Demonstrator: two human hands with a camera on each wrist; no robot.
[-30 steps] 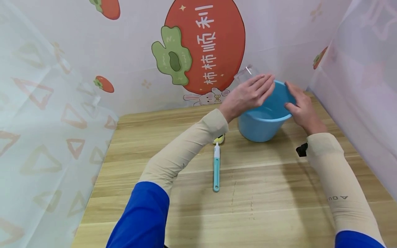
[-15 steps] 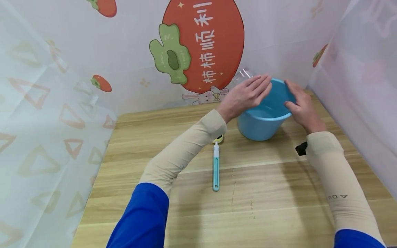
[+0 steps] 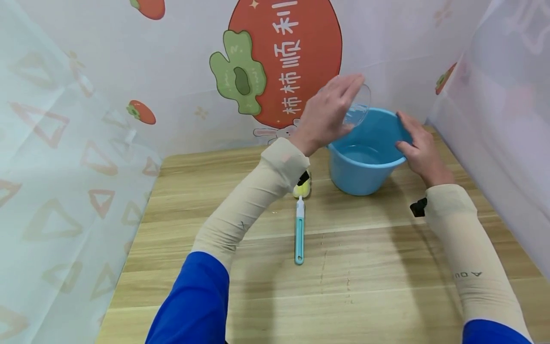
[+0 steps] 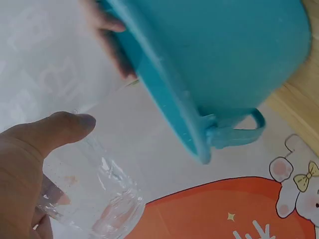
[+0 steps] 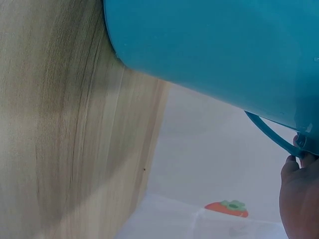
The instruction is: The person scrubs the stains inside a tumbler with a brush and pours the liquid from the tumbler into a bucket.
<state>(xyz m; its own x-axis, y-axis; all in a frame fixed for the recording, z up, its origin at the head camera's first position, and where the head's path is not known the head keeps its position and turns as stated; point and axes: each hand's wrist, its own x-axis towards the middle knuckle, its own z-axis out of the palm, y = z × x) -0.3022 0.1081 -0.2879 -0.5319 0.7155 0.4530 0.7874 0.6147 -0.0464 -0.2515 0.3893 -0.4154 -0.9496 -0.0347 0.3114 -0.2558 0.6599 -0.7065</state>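
My left hand (image 3: 324,112) holds a clear cup (image 4: 107,194) above the left part of a light blue bucket's rim. One round end of this cup shows past my fingers in the head view, and the thumb lies along its side in the left wrist view. The bucket (image 3: 361,177) stands on the table near the back right. My right hand (image 3: 423,150) grips its right rim, thumb inside and fingers outside. A looped handle (image 4: 237,134) sticks out from the rim in the left wrist view.
On the wooden table (image 3: 180,229) lies a brush with a turquoise handle (image 3: 299,239) and a yellow head (image 3: 302,188), left of the bucket. Small wet drops (image 3: 349,282) mark the tabletop. A printed curtain (image 3: 185,71) closes off the back and sides.
My left hand has lifted and turned over the bucket, and the cup's visible end has shifted from the hand's upper left to its right. The right hand and bucket stay put.
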